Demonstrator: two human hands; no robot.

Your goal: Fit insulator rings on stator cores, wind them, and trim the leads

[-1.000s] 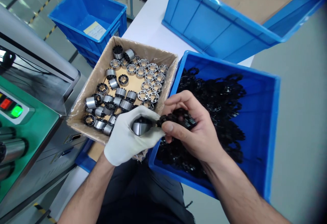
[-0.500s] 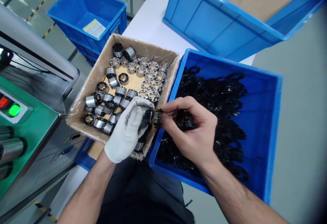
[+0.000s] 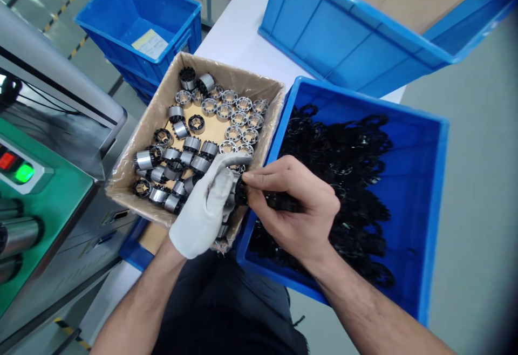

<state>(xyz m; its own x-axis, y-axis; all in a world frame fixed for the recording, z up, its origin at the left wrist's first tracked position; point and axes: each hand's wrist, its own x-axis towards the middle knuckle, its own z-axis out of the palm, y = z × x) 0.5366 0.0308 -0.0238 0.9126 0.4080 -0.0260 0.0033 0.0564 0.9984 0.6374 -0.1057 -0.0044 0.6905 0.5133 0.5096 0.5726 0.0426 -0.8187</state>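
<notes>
My left hand, in a white glove, is closed around a silvery slotted stator core over the box's near right side. My bare right hand pinches a black plastic ring between thumb and fingertips, against the core's right end. Whether the ring is seated there I cannot tell; fingers hide part of it. More black pieces show under my right fingers, held or lying behind. Below my left hand, a lined cardboard box contains many cores, some standing bare in rows, others lying with black ends.
A blue crate with a heap of black rings adjoins the box on the right. Behind it stands a larger blue bin. Another blue bin with a paper is at back left. A green-topped machine borders the left.
My right hand has shifted slightly left, bringing the black ring up against the core. My left hand has turned a little, its fingers reaching further over the core.
</notes>
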